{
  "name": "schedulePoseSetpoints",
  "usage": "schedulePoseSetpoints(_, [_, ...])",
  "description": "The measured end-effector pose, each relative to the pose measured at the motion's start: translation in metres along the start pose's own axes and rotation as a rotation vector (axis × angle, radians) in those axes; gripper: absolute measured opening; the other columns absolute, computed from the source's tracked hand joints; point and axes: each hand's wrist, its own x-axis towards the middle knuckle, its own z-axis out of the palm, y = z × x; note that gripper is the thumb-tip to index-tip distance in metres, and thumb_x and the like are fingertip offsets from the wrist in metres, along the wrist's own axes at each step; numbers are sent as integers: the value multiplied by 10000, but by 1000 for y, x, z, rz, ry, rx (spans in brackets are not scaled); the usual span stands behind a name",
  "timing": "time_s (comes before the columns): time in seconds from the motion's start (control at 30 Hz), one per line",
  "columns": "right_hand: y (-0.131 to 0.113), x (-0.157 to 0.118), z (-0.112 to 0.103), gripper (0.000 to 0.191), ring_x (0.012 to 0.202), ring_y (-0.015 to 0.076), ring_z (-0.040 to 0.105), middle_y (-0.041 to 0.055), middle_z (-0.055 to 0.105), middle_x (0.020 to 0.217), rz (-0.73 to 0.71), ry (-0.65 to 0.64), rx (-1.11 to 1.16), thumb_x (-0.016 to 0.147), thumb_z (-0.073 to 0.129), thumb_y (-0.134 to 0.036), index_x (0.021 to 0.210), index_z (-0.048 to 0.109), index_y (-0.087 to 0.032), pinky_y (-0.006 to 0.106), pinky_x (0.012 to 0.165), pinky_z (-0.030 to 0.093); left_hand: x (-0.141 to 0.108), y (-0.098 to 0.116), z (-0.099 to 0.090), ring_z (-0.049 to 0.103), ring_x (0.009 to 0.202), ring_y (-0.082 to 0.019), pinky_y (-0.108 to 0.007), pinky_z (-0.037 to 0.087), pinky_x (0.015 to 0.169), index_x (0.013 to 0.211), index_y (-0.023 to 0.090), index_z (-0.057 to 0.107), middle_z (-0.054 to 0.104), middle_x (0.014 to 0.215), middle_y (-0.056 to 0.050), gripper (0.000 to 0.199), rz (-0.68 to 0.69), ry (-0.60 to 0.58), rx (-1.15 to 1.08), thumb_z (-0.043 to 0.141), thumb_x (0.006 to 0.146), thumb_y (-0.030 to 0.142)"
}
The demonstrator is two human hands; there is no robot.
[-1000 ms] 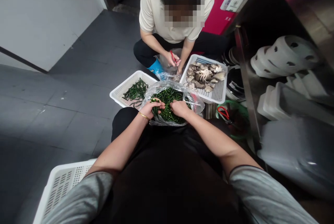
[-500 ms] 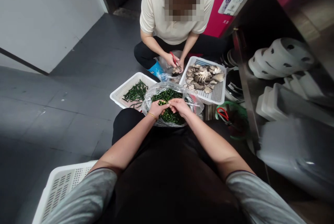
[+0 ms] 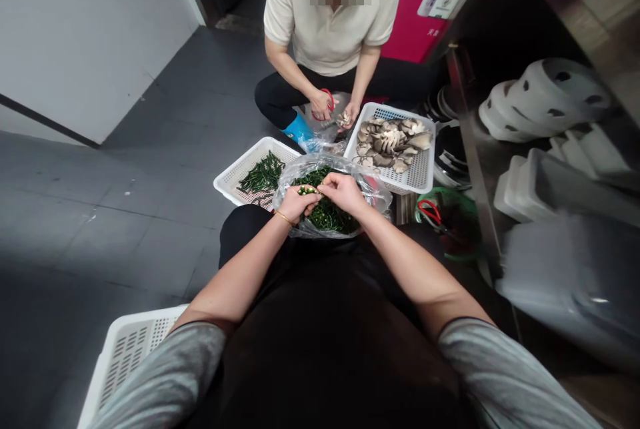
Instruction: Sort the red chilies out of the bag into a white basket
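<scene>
Slim green chili peppers (image 3: 333,218) fill a clear plastic bag (image 3: 379,197) in front of my lap. Over the bag, my left hand (image 3: 295,205) is closed around several green chilies (image 3: 305,190), their pale stem ends showing. My right hand (image 3: 346,193) meets its fingertips, thumb and forefinger pinched together at the chilies' ends; the small piece between them is too small to make out. Left of the bag, a white perforated basket (image 3: 231,193) contains more green chilies (image 3: 262,173).
Opposite me a person sits with red-handled scissors (image 3: 329,99) and a mushroom piece. A white basket (image 3: 425,175) beside them carries oyster mushrooms (image 3: 385,143). Red-handled scissors (image 3: 430,213) lie in a green basket (image 3: 463,205). Another white basket (image 3: 117,352) stands lower left; shelved tubs (image 3: 565,269) line the right.
My hands have shifted slightly, the left one a little to the left, still together at the chilies. The other person's hands have moved apart, with the scissors now away from the mushroom.
</scene>
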Motion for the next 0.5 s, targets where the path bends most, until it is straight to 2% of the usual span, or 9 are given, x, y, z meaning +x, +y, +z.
schedulePoseSetpoints(0.07, [-4, -4, -3, 188, 817, 175, 612, 75, 656, 898, -105, 78, -273, 896, 525, -285, 847, 647, -151, 268, 749, 466, -2, 2, 2, 387, 336, -48, -198, 244, 322, 580, 130, 556, 520, 452, 23, 261, -42, 19, -37, 782, 536, 251])
schedulePoseSetpoints(0.1, [-3, -6, -4, 207, 885, 190, 615, 97, 653, 1001, -108, 89, -392, 923, 490, -275, 937, 656, -151, 278, 789, 458, -3, 2, 1, 394, 346, -51, -195, 244, 322, 593, 127, 564, 527, 459, 20, 244, -66, 22, -73, 770, 531, 240])
schedulePoseSetpoints(0.13, [0, -6, -5, 233, 922, 202, 618, 110, 644, 1069, -77, 67, -494, 940, 470, -276, 1032, 648, -158, 287, 804, 455, -3, 2, -2, 403, 356, -56, -191, 242, 323, 613, 124, 573, 533, 467, 17, 228, -92, 21, -126, 754, 525, 231])
schedulePoseSetpoints(0.2, [11, -6, -3, 272, 940, 225, 631, 116, 650, 1096, 26, -77, -653, 939, 496, -311, 1142, 624, -182, 297, 786, 462, -4, 2, -11, 442, 395, -71, -182, 248, 331, 651, 127, 576, 566, 511, 4, 213, -129, 2, -265, 712, 519, 224])
schedulePoseSetpoints(0.27, [24, -6, 7, 290, 942, 246, 642, 112, 672, 1055, 91, -246, -759, 915, 545, -375, 1125, 639, -198, 301, 760, 470, -5, 1, -23, 534, 491, -105, -179, 300, 359, 674, 132, 564, 640, 632, -40, 203, -120, -27, -400, 666, 528, 229])
schedulePoseSetpoints(0.33, [35, -5, 21, 302, 952, 249, 647, 113, 681, 1047, 91, -342, -817, 906, 556, -424, 1067, 663, -192, 294, 748, 475, -6, 1, -34, 610, 613, -147, -191, 367, 401, 684, 137, 551, 689, 772, -87, 194, -81, -53, -491, 637, 546, 242])
schedulePoseSetpoints(0.43, [44, 0, 35, 264, 953, 229, 652, 117, 678, 1081, 83, -339, -837, 918, 545, -370, 1041, 669, -173, 276, 748, 472, -7, 0, -40, 621, 624, -165, -200, 385, 407, 708, 142, 553, 685, 759, -90, 203, -66, -92, -544, 649, 578, 265])
schedulePoseSetpoints(0.5, [46, 7, 29, 233, 940, 211, 655, 99, 694, 1033, 75, -339, -796, 924, 535, -342, 999, 675, -172, 260, 751, 467, -8, 0, -39, 578, 540, -135, -177, 337, 375, 713, 145, 548, 647, 662, -51, 208, -90, -94, -535, 679, 595, 256])
